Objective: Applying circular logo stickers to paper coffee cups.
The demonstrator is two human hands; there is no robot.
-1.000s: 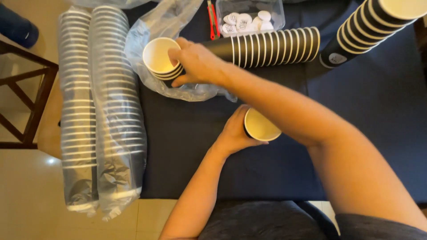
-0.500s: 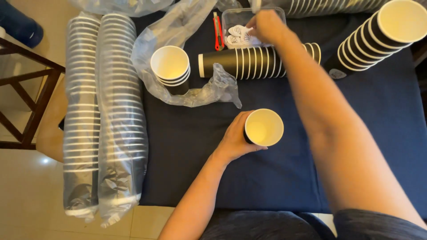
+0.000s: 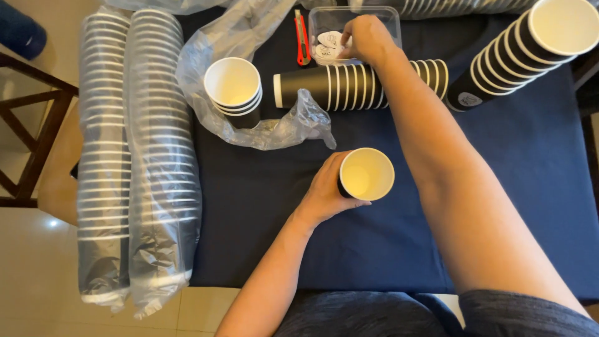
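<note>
Gripping one cup (image 3: 366, 174), left hand (image 3: 327, 190); right hand (image 3: 368, 39) pinches one of several stickers (image 3: 327, 47).

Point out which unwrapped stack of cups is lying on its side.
The black stack in the middle of the table, just below the clear tub. The short stack to its left stands upright; the tall stack at right leans.

Paper cup (image 3: 366, 174): black outside, cream inside w/ white rim, standing upright on the dark blue cloth, mouth open and facing up, nothing showing inside. Sitting near centre, just in front of the lying stack. Left side being wrapped by fingers.

Clear plastic tub (image 3: 354, 32): shallow, rectangular w/ rounded corners, lid off, resting at the far edge of the cloth. Holding small round white stickers (image 3: 327, 45), piled loosely at its left end, partly hidden.
</note>
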